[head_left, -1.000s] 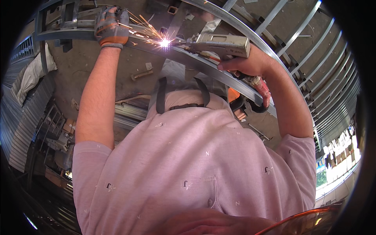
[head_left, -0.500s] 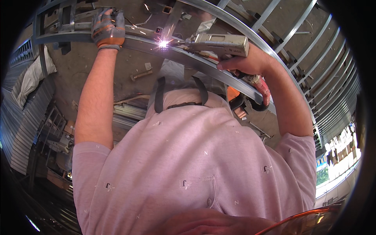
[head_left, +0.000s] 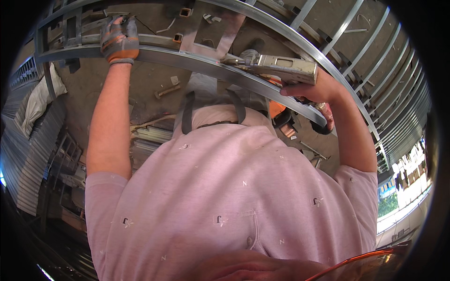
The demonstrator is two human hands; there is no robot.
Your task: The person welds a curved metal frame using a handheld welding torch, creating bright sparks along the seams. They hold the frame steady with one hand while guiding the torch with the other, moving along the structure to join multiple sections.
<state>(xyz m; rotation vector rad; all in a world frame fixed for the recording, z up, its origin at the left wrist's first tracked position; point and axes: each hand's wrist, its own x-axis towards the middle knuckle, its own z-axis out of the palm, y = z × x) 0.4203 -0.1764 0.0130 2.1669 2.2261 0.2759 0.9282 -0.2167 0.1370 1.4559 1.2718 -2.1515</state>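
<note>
A curved silvery metal rail (head_left: pixel 187 61) runs across in front of me. My left hand (head_left: pixel 119 43), in a grey and orange work glove, is closed over its left part, fingers bent over the far side. My bare right hand (head_left: pixel 318 87) is wrapped round the handle of a beige welding gun (head_left: pixel 287 68). The gun lies nearly level, with its nozzle (head_left: pixel 229 62) pointing left at the rail's top edge. A tiny reddish glow shows by the tip; whether the tip touches the metal I cannot tell. A dark, reddish cable hangs below my right hand.
Another curved rail (head_left: pixel 286 33) and several parallel bars (head_left: pixel 351 21) fill the far right. A hammer (head_left: pixel 166 91) and an orange object (head_left: pixel 276 110) lie below the near rail. Corrugated sheets (head_left: pixel 30 159) and a white sack (head_left: pixel 44 96) are at the left.
The bright welding spark and flying sparks are gone. My right hand and the welding gun have shifted right along the rail. My left hand keeps its hold as the whole view shifts slightly.
</note>
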